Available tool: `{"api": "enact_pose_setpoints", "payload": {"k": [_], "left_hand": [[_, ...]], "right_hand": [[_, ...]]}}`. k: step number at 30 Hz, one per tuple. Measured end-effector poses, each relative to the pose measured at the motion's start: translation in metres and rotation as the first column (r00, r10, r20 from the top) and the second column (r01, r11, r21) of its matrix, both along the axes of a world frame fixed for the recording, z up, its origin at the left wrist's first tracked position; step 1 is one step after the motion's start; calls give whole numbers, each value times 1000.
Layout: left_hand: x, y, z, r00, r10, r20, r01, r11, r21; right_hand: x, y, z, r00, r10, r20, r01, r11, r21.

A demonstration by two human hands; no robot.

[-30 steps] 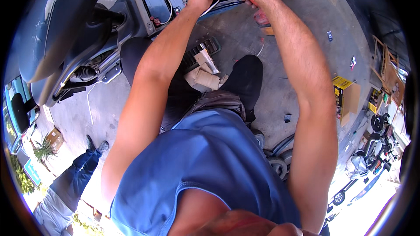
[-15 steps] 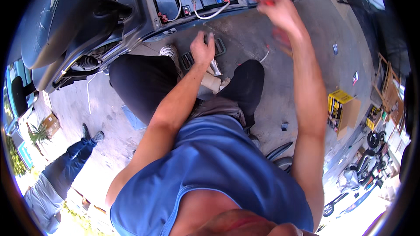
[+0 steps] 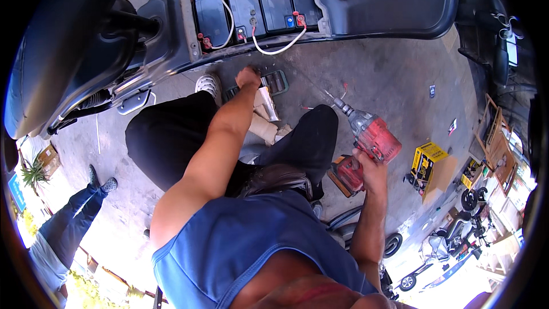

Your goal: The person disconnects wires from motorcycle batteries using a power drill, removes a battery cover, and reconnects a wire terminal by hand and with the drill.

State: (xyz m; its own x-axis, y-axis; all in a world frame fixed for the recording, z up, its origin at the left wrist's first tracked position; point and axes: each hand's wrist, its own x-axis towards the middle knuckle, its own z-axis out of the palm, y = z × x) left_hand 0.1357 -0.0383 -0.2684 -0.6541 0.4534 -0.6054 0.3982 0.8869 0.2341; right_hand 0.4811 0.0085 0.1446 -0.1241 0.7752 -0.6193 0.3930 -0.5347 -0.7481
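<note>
Grey floor [image 3: 394, 74] spreads beneath a dark vehicle body [image 3: 389, 0], which runs along the far side with an open bay of dark batteries [image 3: 274, 0] and white cables [image 3: 280, 51]. A red power driver [image 3: 374, 137] sits in the right hand [image 3: 373, 171], whose fingers wrap its handle; its nose points far and left. That tool is well to the right of the left hand [image 3: 248, 76], which reaches farther, to the dark tool case [image 3: 277, 82]. The left fingers look curled, but I cannot tell whether they grip anything. Both hands are apart from the batteries. Near the case lie a silvery packet [image 3: 266, 103] and brown cardboard [image 3: 263, 129]; a yellow box [image 3: 429, 163] stands right of the driver.
</note>
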Motion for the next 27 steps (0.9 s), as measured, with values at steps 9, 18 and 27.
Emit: {"api": "enact_pose_setpoints", "payload": {"k": [9,18,27], "left_hand": [[13,-14,82,907,420,-31,-386,859,337],[-1,-41,365,594,-211,777,-695,353,627],[-21,-50,438,392,-442,807,-716,405,569]], "right_hand": [[-40,4,9,996,34,-83,-22,990,143],[-81,-10,28,919,143,-368,-114,989,99],[-72,-33,61,873,183,-452,-141,982,126]]}}
